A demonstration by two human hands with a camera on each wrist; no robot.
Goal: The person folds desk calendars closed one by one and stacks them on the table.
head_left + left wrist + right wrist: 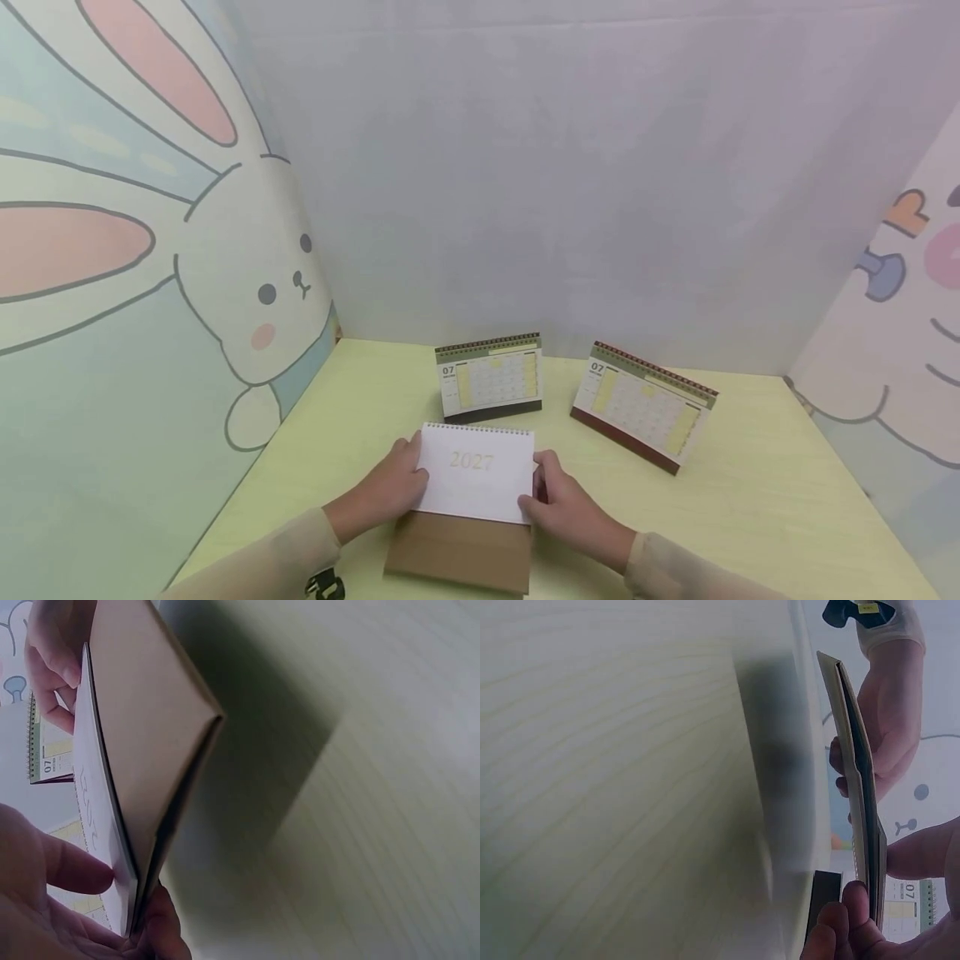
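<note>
A desk calendar (476,492) with a white 2027 cover page and a brown card base is held between both hands. My left hand (390,482) grips its left side, thumb on the white page and fingers behind. On the opposite side my right hand (566,508) pinches the edge the same way. In the left wrist view the brown base (146,712) is folded nearly flat and hangs over the table with a shadow below. The right wrist view shows the folded calendar (859,780) edge-on, raised off the tabletop.
Two more desk calendars stand behind, both showing month 07: one with a dark base (491,379), one with a dark red base (643,407) angled at the right. The pale yellow table (765,500) meets a grey back wall (570,167). Rabbit-printed panels (247,250) flank it.
</note>
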